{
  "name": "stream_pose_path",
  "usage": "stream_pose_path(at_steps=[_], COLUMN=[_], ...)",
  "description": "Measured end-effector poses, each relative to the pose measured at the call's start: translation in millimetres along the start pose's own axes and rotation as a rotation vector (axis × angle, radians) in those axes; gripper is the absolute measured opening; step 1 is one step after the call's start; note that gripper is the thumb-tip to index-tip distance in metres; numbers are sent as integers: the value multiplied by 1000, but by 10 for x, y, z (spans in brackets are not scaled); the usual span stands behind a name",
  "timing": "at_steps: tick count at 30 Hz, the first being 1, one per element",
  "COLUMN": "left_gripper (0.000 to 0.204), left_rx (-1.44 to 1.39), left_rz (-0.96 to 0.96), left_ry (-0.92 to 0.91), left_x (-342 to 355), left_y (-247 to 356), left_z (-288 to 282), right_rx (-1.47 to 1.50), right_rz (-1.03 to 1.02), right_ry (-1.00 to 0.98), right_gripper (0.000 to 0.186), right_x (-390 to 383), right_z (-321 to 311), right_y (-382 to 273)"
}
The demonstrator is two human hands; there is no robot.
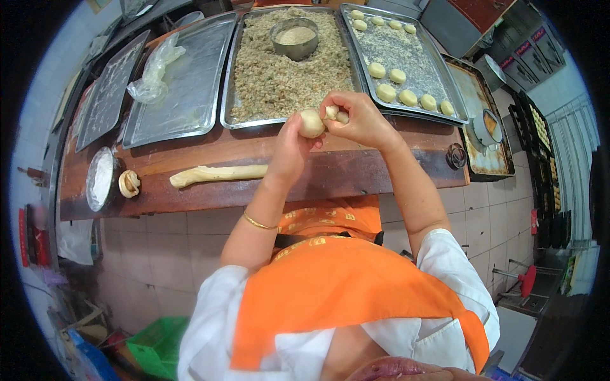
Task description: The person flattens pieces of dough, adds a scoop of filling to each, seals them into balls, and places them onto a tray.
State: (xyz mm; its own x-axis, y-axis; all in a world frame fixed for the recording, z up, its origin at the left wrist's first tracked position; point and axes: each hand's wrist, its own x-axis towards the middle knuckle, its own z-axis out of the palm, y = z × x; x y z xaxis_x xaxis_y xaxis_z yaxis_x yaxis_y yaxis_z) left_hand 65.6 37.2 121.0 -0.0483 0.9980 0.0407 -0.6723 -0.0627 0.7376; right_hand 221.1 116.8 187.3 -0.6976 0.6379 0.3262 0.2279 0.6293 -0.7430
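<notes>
My left hand [290,145] is closed round a smooth pale dough ball [311,124], held above the wooden table's near half. Right beside it, my right hand [363,120] pinches a small piece of dough [332,113] at the ball's right side; whether the two are joined I cannot tell. A long dough roll [216,174] lies on the table left of my left forearm. Beyond my hands, a metal tray [255,123] holds crumbly, speckled filling [264,70], with a round metal bowl [296,49] set in it.
Several dough balls [408,98] sit on a floured tray [454,82] at the far right. Left lie a metal tray [197,95] with a plastic bag [154,70], a flour bowl [103,180] and a folded dough lump [129,183]. Dark rings [455,156] lie near the right table edge.
</notes>
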Motion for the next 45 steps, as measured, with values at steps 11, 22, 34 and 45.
stream_pose_path(at_steps=[11, 22, 34, 45], left_gripper=[43, 38, 60, 47], left_rx=[440, 543, 1600, 1624], left_rz=[-41, -27, 282, 158], left_ry=[176, -234, -301, -530], left_x=[28, -8, -109, 617], left_y=[60, 207, -602, -631], left_z=[9, -4, -620, -119], right_rx=[-213, -338, -511, -325], right_rz=[-151, -304, 26, 183], right_ry=[-9, -70, 105, 561], right_gripper=[21, 26, 43, 34], right_x=[-35, -155, -1004, -1349], right_z=[36, -92, 494, 311], right_y=[-71, -140, 811, 829])
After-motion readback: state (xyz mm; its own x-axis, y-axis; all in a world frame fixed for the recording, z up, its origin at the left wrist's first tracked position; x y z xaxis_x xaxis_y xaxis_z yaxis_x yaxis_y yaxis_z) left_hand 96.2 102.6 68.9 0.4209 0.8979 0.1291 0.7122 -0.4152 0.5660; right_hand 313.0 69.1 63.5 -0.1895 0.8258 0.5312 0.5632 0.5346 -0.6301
